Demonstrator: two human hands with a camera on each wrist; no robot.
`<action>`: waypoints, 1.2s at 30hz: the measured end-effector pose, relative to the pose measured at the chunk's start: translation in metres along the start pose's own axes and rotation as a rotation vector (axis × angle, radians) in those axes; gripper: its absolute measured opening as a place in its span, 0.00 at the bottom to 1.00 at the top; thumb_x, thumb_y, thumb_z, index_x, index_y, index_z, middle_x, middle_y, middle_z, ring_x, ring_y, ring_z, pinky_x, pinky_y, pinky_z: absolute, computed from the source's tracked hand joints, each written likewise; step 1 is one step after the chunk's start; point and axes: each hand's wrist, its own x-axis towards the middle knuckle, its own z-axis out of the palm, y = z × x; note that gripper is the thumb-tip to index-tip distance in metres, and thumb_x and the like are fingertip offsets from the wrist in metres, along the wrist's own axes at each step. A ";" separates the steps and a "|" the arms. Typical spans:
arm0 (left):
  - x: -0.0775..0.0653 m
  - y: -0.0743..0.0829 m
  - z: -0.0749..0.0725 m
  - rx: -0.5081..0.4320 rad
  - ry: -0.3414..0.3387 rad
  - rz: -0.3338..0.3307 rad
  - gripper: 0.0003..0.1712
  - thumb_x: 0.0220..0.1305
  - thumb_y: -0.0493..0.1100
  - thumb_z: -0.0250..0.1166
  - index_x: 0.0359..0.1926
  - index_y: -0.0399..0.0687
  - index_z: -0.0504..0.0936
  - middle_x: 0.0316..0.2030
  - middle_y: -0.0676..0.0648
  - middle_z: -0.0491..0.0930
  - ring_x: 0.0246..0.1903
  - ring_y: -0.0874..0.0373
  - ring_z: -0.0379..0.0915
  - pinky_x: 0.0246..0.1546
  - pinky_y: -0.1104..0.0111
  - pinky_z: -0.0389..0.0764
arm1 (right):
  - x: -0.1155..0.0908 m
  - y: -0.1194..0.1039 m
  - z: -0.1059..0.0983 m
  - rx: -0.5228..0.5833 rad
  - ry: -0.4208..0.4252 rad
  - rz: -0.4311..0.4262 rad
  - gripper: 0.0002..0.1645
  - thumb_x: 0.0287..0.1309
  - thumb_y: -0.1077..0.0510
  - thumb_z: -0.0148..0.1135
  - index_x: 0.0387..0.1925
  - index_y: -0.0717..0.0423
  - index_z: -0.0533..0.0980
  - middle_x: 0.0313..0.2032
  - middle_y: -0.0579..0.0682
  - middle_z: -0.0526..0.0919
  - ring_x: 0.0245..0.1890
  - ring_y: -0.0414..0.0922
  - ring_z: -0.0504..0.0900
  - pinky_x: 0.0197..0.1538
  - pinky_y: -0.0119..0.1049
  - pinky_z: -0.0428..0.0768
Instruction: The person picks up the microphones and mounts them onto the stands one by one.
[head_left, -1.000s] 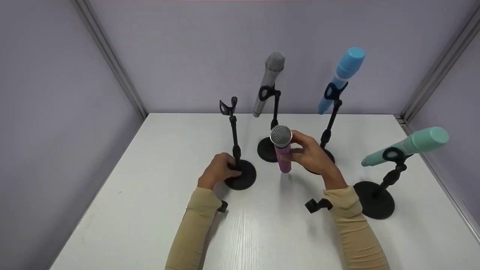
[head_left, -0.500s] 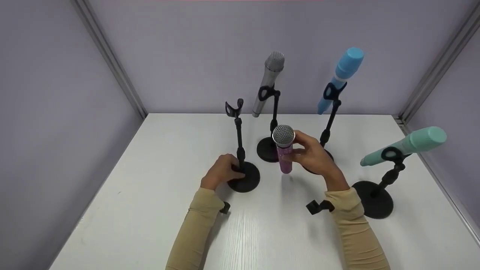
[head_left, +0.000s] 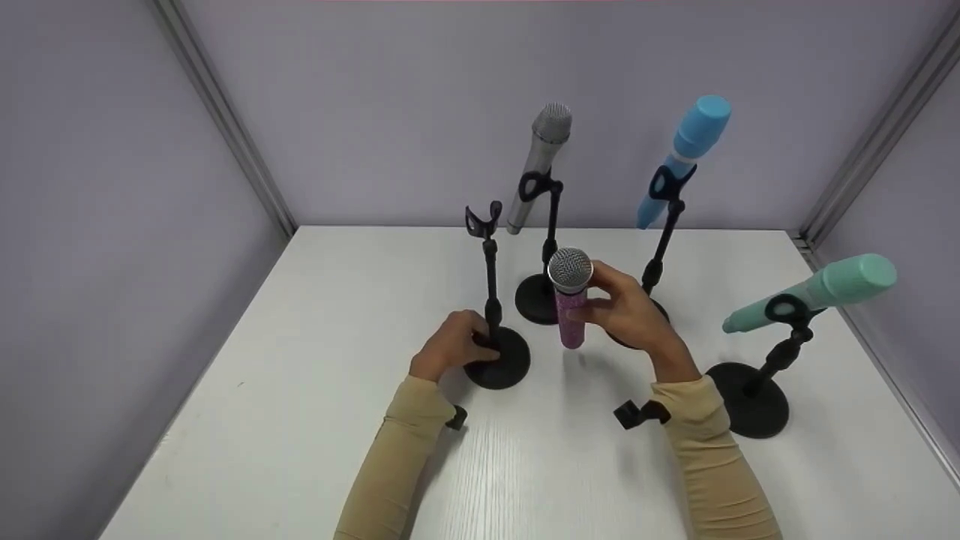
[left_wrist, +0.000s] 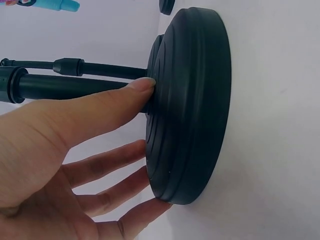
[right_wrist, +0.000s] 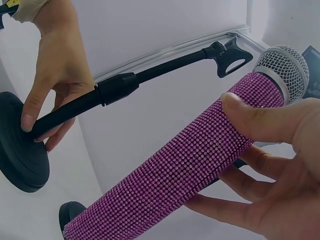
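My left hand (head_left: 455,346) grips the round black base of a desktop microphone stand (head_left: 491,289), thumb beside the foot of its pole and the other fingers along the base. The clip on top of this stand holds nothing. In the left wrist view the base (left_wrist: 200,105) fills the middle. My right hand (head_left: 626,311) holds a microphone (head_left: 571,304) upright above the table, just right of the stand. Its silver mesh head (right_wrist: 284,70) points up, and purple rhinestones cover its handle (right_wrist: 170,165). Thumb and fingers pinch it on opposite sides below the head.
Behind, a silver microphone (head_left: 541,150) and a blue microphone (head_left: 697,131) rest tilted in black stands. A mint-green microphone (head_left: 817,292) lies in another stand at the right. Panel walls border the white table (head_left: 315,300) at the back and sides.
My left hand has slid the stand rightward and slightly nearer, toward the purple microphone. The right hand keeps its hold on that microphone and has shifted only slightly right.
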 end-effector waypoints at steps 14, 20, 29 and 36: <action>-0.004 0.003 0.007 0.006 -0.008 0.034 0.11 0.53 0.36 0.80 0.38 0.38 0.90 0.41 0.45 0.86 0.44 0.55 0.79 0.50 0.60 0.84 | -0.002 -0.003 0.005 0.010 0.012 0.026 0.32 0.54 0.74 0.71 0.62 0.64 0.75 0.52 0.42 0.83 0.55 0.41 0.82 0.54 0.37 0.86; -0.003 0.005 0.007 0.020 -0.017 0.048 0.11 0.53 0.37 0.80 0.37 0.38 0.90 0.40 0.44 0.86 0.43 0.55 0.80 0.47 0.61 0.84 | -0.002 -0.004 0.004 0.029 0.029 0.062 0.31 0.53 0.75 0.71 0.60 0.68 0.76 0.52 0.45 0.83 0.55 0.39 0.82 0.54 0.36 0.86; -0.001 0.011 0.007 0.018 -0.018 0.041 0.10 0.53 0.36 0.80 0.37 0.38 0.90 0.39 0.44 0.86 0.42 0.56 0.80 0.46 0.62 0.85 | -0.002 -0.010 0.001 0.017 0.080 0.015 0.30 0.53 0.77 0.69 0.59 0.72 0.75 0.52 0.46 0.83 0.55 0.38 0.81 0.54 0.33 0.85; -0.001 0.014 0.010 0.019 -0.016 0.033 0.11 0.53 0.37 0.80 0.37 0.37 0.89 0.40 0.43 0.86 0.42 0.54 0.80 0.47 0.61 0.85 | 0.009 -0.021 -0.001 0.015 0.100 -0.005 0.32 0.55 0.76 0.69 0.63 0.69 0.74 0.52 0.43 0.83 0.58 0.39 0.81 0.56 0.34 0.85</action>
